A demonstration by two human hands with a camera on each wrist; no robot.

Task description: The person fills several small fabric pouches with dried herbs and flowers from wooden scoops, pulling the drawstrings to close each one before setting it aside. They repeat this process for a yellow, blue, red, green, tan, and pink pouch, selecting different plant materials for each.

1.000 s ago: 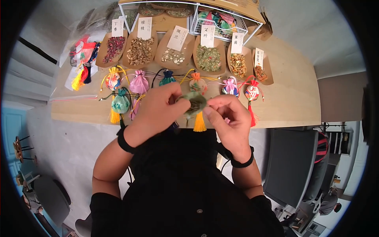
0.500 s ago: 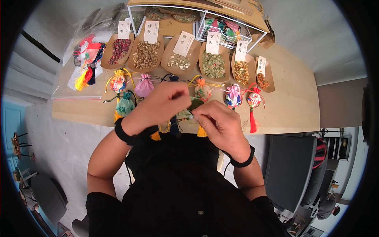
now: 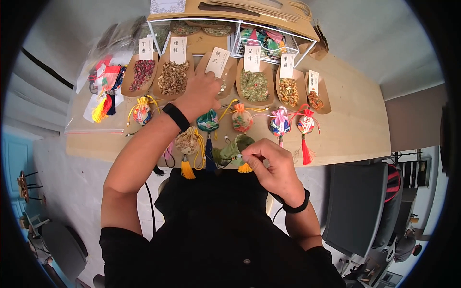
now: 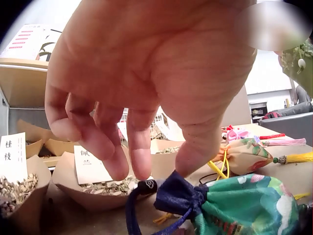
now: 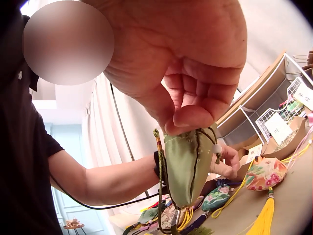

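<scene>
My left hand (image 3: 200,93) reaches over the paper tray (image 4: 66,171) of pale dried herbs (image 4: 115,188). In the left wrist view that hand (image 4: 146,73) has its fingers pointing down and parted from the thumb, with nothing visible between them; whether the tips touch the herbs is unclear. A teal pouch with a navy top (image 4: 249,205) lies just below it. Near the table's front edge my right hand (image 3: 274,165) pinches the rim of a light green pouch (image 3: 240,144). The right wrist view shows this pouch (image 5: 185,169) hanging from thumb and fingers, cords dangling beside it.
More paper trays of dried flowers and herbs (image 3: 254,86) stand in a row with labels. Filled pouches with tassels, including an orange-topped one (image 3: 242,120), lie in front. Behind are a white wire basket (image 3: 269,50) and a shelf. Loose tassels (image 3: 103,108) lie at left.
My left hand has left the green pouch and moved forward to the pale herb tray. My right hand still pinches the pouch, whose mouth now shows more clearly.
</scene>
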